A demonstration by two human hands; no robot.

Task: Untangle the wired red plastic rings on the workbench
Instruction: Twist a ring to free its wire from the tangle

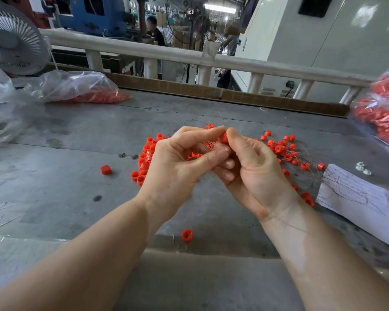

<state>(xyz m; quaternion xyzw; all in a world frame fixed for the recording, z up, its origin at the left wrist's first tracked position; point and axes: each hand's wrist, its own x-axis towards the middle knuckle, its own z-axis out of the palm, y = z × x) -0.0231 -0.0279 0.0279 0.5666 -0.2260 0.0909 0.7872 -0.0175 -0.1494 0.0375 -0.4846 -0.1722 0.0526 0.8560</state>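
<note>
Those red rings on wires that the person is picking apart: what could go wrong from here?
Both hands, left hand and right hand, pinch one red ring while thin wires trail into the tangled pile. A hard pull might drag neighbouring rings along and tighten the knot. A loose ring lies close to the workbench edge; a forearm could knock it off. Wires also spread over the paper sheet and could snag it.

Both hands hide the middle of the ring pile (pixel 285 151). The right edge cuts the bag of red parts (pixel 382 115). The thin wires (pixel 346 187) blur together, uncountable.
</note>
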